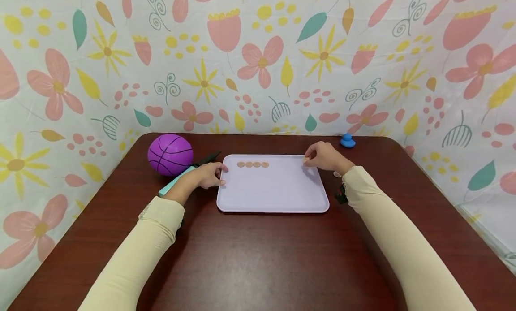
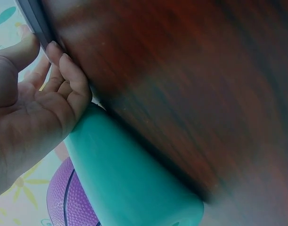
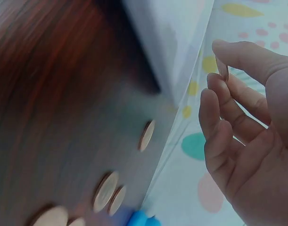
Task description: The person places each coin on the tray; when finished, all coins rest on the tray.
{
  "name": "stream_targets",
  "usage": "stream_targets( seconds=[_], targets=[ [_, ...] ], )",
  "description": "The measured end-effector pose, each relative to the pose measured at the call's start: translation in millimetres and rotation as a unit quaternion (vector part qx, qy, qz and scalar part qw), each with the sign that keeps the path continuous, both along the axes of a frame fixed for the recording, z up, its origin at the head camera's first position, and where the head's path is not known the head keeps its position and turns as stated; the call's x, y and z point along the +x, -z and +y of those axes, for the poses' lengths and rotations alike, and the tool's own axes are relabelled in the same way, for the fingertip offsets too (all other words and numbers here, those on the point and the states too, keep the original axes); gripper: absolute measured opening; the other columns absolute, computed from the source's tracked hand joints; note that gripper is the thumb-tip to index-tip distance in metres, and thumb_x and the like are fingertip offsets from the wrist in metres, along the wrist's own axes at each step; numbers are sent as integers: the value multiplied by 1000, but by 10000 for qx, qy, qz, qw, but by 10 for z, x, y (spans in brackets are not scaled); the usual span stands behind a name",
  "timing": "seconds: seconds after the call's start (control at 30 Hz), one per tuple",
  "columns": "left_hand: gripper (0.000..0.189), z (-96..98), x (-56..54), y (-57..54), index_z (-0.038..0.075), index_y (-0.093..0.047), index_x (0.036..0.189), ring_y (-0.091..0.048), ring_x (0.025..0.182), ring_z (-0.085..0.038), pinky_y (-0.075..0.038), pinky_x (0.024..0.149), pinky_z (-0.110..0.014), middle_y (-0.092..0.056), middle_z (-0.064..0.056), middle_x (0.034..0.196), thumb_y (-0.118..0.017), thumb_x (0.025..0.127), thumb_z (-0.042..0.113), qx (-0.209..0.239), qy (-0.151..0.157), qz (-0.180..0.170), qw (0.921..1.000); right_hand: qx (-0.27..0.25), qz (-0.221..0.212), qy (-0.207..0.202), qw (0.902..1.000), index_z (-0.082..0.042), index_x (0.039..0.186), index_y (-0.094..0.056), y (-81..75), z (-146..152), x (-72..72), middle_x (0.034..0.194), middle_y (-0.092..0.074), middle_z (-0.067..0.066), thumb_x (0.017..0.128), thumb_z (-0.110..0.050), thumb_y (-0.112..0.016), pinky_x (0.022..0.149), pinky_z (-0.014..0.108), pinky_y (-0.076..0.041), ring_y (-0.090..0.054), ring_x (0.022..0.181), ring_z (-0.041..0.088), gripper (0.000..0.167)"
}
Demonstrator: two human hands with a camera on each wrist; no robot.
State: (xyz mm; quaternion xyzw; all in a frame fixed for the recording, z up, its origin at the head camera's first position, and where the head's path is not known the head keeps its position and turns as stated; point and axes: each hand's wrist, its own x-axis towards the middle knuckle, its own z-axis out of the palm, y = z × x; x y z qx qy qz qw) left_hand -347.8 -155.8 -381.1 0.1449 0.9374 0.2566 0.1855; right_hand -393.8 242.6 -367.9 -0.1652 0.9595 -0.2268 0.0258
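Note:
A white tray lies on the table, with a short row of small round wooden discs near its far left corner. My left hand grips the tray's left rim; in the left wrist view the thumb and fingers meet at the tray edge. Above the tray's far right corner, my right hand pinches one wooden disc between thumb and fingertips. On the table to the right of the tray lie several more discs, mostly hidden by the right hand and wrist in the head view.
Left of the tray are a purple basketball and a long turquoise object, its kind unclear, close to my left wrist. A black item lies behind that hand. At the far right sits a blue rubber duck. A flowered curtain hangs behind the table.

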Motion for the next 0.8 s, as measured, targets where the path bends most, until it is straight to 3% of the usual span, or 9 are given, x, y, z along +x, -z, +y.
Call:
stream_targets(
  seconds=[0.2,0.47,0.8],
  targets=[
    [53,12,10,-2,5,-43,140,-54,84,-22,-49,59,-27,-54,-12,108,-68,95,16,123,-70,-52,9999,96,-42,-127,9999,-5,97,-74,-28,-181,-69,89,-69,6,85,-21,-79,69,34,-50,-61,82,21,21],
    [54,-23,18,-16,5,-42,141,-54,88,-23,-49,61,-28,-53,-13,111,-68,94,15,100,-154,-57,9998,-23,-240,-493,9985,-5,96,-73,-40,-521,-117,89,-70,6,85,-17,-78,77,37,-50,-62,86,21,17],
    [54,4,7,1,5,-42,141,-54,85,-22,-49,59,-27,-53,-13,110,-68,94,15,125,-110,-82,9998,199,-442,-564,9972,-8,93,-73,102,-721,-214,86,-69,4,82,-21,-80,71,31,-49,-60,80,18,18]
  ],
)
